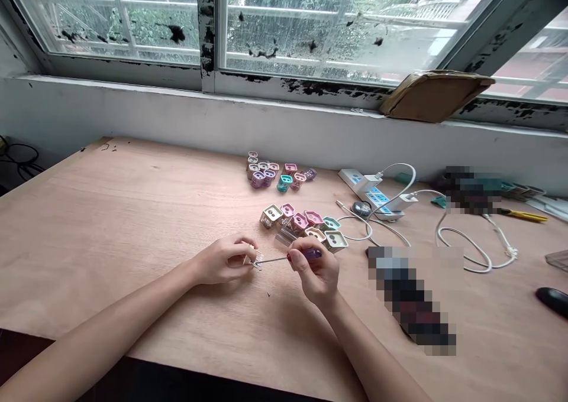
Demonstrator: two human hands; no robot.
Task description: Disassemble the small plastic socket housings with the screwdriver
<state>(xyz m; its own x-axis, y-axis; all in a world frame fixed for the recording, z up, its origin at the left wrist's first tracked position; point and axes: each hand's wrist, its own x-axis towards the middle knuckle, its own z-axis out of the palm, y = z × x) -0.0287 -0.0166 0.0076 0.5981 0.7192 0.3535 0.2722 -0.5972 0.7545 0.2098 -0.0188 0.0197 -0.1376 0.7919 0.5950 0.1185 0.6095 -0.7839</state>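
Observation:
My left hand (224,260) pinches a small clear-and-metal plug housing (254,260) at its fingertips. My right hand (317,275) is shut on a purple-handled screwdriver (313,254), whose thin steel shaft (273,261) reaches left to that housing. Just beyond my right hand, a group of pastel plug housings (302,226) sits on the plywood table (133,213), with a clear piece (285,236) among them. A second group of pastel housings (277,174) lies farther back.
To the right, a white power strip (373,194) sits among white cables (465,247). A pixelated object (410,298) lies near my right hand, and a yellow-handled tool (523,215) lies farther right. Behind the table's back edge rises a white sill under a window (337,29).

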